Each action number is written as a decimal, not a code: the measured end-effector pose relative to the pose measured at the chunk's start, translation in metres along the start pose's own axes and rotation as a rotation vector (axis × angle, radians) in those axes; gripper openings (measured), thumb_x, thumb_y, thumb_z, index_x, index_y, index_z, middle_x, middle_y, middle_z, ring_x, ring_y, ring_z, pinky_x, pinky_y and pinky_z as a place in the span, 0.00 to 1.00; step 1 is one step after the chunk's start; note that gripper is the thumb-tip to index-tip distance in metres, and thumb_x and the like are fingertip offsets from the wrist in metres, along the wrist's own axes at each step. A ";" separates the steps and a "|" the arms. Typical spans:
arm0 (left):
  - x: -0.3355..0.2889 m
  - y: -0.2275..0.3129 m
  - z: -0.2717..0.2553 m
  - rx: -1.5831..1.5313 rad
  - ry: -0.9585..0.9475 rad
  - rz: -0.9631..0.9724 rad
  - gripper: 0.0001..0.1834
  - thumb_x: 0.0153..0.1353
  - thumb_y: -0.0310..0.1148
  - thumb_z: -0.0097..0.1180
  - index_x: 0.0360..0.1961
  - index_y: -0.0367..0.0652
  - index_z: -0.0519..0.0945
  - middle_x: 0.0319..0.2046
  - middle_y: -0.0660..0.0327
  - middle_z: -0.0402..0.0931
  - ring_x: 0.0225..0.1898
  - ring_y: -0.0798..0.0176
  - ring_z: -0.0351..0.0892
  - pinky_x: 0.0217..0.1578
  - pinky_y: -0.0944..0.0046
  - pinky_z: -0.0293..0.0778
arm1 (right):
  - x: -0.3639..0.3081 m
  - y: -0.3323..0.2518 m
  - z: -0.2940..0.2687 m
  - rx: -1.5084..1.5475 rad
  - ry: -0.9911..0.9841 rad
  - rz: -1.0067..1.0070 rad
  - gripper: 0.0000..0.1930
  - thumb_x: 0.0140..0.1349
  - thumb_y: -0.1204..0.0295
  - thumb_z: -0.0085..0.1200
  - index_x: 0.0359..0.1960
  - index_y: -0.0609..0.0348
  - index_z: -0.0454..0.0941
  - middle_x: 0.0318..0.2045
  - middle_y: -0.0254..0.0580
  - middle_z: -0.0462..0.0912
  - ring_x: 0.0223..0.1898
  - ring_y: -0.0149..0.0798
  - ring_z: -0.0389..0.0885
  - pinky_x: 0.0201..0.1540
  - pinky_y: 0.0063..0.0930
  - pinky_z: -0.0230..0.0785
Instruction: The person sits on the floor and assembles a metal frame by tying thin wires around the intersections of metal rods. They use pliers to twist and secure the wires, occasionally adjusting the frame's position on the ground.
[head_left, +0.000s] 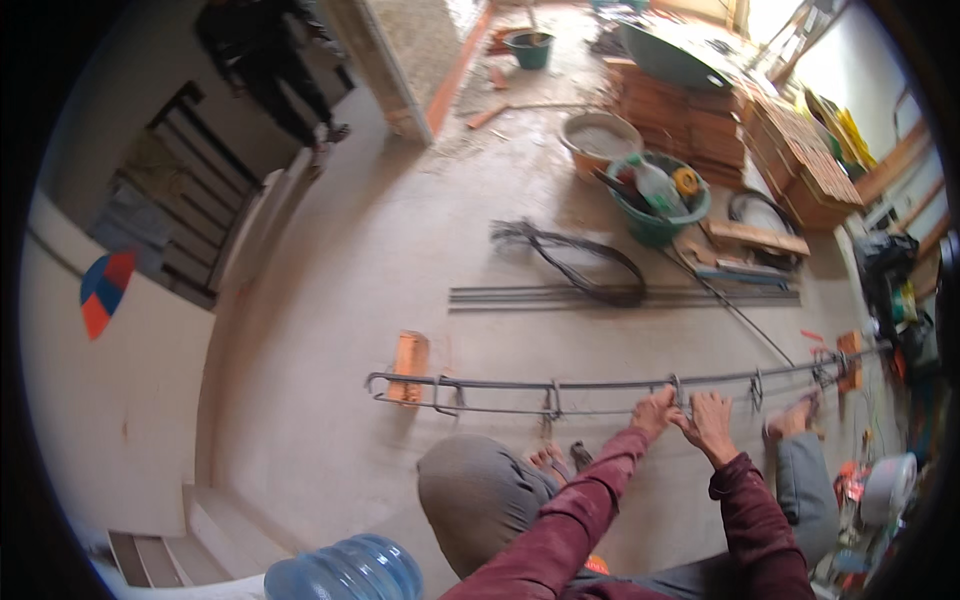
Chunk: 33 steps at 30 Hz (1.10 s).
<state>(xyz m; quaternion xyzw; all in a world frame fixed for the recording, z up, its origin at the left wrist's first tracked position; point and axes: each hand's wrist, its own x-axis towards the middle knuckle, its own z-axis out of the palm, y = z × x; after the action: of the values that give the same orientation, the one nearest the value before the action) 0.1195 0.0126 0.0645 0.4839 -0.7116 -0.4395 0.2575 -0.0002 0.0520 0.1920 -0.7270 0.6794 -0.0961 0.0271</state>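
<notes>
A long, narrow reinforcing bar frame (600,385) lies across two orange bricks, the left brick (408,366) and the right brick (849,362). Several bent steel stirrups (756,390) are spaced along its bars. Close to one of these stirrups, my left hand (655,412) has its fingers closed on the steel. My right hand (708,424) is just right of it, fingers bent and closed at the lower bar. What its fingertips pinch is hidden. Both hands nearly touch. A small dark object (580,456) rests on the floor near my foot.
Loose straight bars (480,299) and a black wire coil (610,280) lie beyond the frame. Farther off stand a green tub (655,230), a bucket (600,140) and stacked bricks (670,115). A blue water bottle (345,572) is near left; another person (275,75) stands by the stairs.
</notes>
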 end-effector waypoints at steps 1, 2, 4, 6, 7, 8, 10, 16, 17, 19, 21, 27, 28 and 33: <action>0.002 -0.006 0.001 -0.063 0.045 0.031 0.15 0.54 0.39 0.62 0.36 0.44 0.71 0.29 0.49 0.78 0.34 0.40 0.79 0.32 0.47 0.74 | 0.000 -0.018 -0.023 0.034 0.217 -0.099 0.11 0.55 0.61 0.58 0.29 0.56 0.78 0.27 0.48 0.78 0.31 0.54 0.77 0.39 0.46 0.63; -0.007 -0.046 -0.003 -0.035 0.123 0.104 0.14 0.53 0.39 0.62 0.35 0.44 0.73 0.29 0.49 0.78 0.34 0.41 0.79 0.32 0.49 0.74 | -0.002 -0.046 -0.022 0.181 0.151 -0.192 0.10 0.54 0.64 0.58 0.30 0.57 0.76 0.28 0.47 0.76 0.32 0.54 0.76 0.38 0.45 0.64; 0.009 -0.017 0.002 -0.018 -0.027 0.036 0.14 0.51 0.37 0.67 0.32 0.41 0.76 0.32 0.52 0.80 0.32 0.53 0.81 0.33 0.55 0.75 | -0.046 -0.034 -0.014 0.304 -0.121 -0.157 0.07 0.53 0.71 0.58 0.28 0.57 0.72 0.27 0.47 0.74 0.31 0.54 0.76 0.33 0.45 0.67; 0.007 -0.030 -0.010 -0.162 -0.044 -0.052 0.18 0.46 0.34 0.72 0.37 0.39 0.80 0.32 0.57 0.83 0.33 0.61 0.82 0.37 0.62 0.78 | -0.082 -0.045 0.032 0.276 -0.482 -0.149 0.05 0.53 0.72 0.53 0.26 0.60 0.72 0.25 0.49 0.76 0.31 0.54 0.79 0.31 0.46 0.71; 0.015 -0.020 -0.017 -0.114 -0.078 0.001 0.21 0.44 0.35 0.73 0.39 0.38 0.82 0.30 0.57 0.83 0.35 0.62 0.83 0.39 0.63 0.79 | -0.101 -0.034 0.064 0.265 -0.533 -0.116 0.06 0.53 0.71 0.53 0.28 0.60 0.72 0.27 0.49 0.76 0.32 0.54 0.79 0.32 0.46 0.72; 0.019 0.003 -0.020 -0.088 -0.167 -0.044 0.20 0.45 0.34 0.73 0.38 0.36 0.83 0.34 0.54 0.83 0.34 0.62 0.83 0.38 0.63 0.79 | -0.120 -0.021 0.091 0.257 -0.573 -0.083 0.07 0.53 0.70 0.54 0.31 0.60 0.72 0.29 0.49 0.77 0.33 0.54 0.80 0.33 0.45 0.73; 0.030 -0.004 -0.028 -0.254 -0.281 -0.189 0.22 0.56 0.47 0.63 0.39 0.37 0.84 0.33 0.54 0.84 0.30 0.64 0.85 0.36 0.64 0.79 | -0.122 -0.034 0.117 0.243 -0.386 -0.029 0.17 0.52 0.63 0.60 0.39 0.60 0.73 0.35 0.48 0.78 0.39 0.52 0.79 0.36 0.44 0.75; 0.032 0.009 -0.047 -0.104 -0.305 -0.400 0.31 0.53 0.61 0.59 0.28 0.38 0.85 0.20 0.58 0.81 0.24 0.65 0.82 0.32 0.64 0.76 | -0.138 -0.125 0.127 0.196 -0.612 -0.116 0.37 0.46 0.53 0.67 0.58 0.40 0.64 0.49 0.44 0.72 0.47 0.53 0.77 0.39 0.44 0.77; 0.036 0.027 -0.037 -0.097 -0.320 -0.420 0.30 0.51 0.61 0.61 0.28 0.39 0.86 0.21 0.58 0.81 0.25 0.63 0.82 0.34 0.63 0.76 | -0.149 -0.122 0.149 0.185 -0.593 -0.035 0.34 0.49 0.55 0.65 0.58 0.39 0.64 0.49 0.45 0.71 0.45 0.54 0.77 0.39 0.45 0.77; 0.035 0.033 -0.031 -0.080 -0.302 -0.475 0.28 0.49 0.59 0.63 0.29 0.40 0.86 0.22 0.58 0.82 0.26 0.62 0.83 0.36 0.63 0.77 | -0.160 -0.117 0.162 0.194 -0.571 0.023 0.31 0.52 0.60 0.61 0.59 0.39 0.64 0.47 0.47 0.72 0.41 0.55 0.79 0.38 0.45 0.77; 0.034 0.012 -0.027 -0.072 -0.236 -0.506 0.26 0.48 0.56 0.64 0.29 0.40 0.87 0.23 0.58 0.83 0.28 0.62 0.84 0.37 0.62 0.77 | -0.157 -0.110 0.154 0.208 -0.546 -0.011 0.29 0.53 0.63 0.57 0.58 0.43 0.65 0.43 0.50 0.76 0.38 0.56 0.80 0.38 0.47 0.76; 0.042 -0.001 -0.015 -0.179 -0.268 -0.545 0.17 0.47 0.50 0.67 0.27 0.46 0.88 0.24 0.61 0.84 0.27 0.65 0.83 0.37 0.64 0.76 | -0.131 -0.038 0.056 0.637 -1.086 0.356 0.19 0.55 0.60 0.53 0.43 0.61 0.74 0.27 0.50 0.82 0.28 0.52 0.80 0.32 0.44 0.70; 0.042 0.002 -0.023 -0.162 -0.280 -0.538 0.17 0.47 0.50 0.67 0.26 0.47 0.88 0.23 0.61 0.84 0.26 0.65 0.83 0.36 0.64 0.76 | -0.116 -0.034 0.013 0.635 -1.214 0.449 0.20 0.57 0.58 0.53 0.44 0.61 0.73 0.28 0.50 0.82 0.29 0.51 0.80 0.32 0.43 0.69; 0.043 0.010 -0.026 -0.079 -0.247 -0.409 0.16 0.52 0.47 0.66 0.23 0.45 0.86 0.20 0.64 0.82 0.21 0.71 0.79 0.27 0.67 0.74 | -0.091 0.002 -0.157 0.243 -1.192 0.287 0.27 0.56 0.62 0.51 0.59 0.53 0.70 0.36 0.55 0.82 0.37 0.56 0.80 0.39 0.46 0.71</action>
<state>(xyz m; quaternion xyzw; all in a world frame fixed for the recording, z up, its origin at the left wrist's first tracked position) 0.1181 -0.0350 0.0834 0.5500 -0.6070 -0.5661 0.0927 -0.0349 0.1562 0.3363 -0.5488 0.6227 0.2539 0.4965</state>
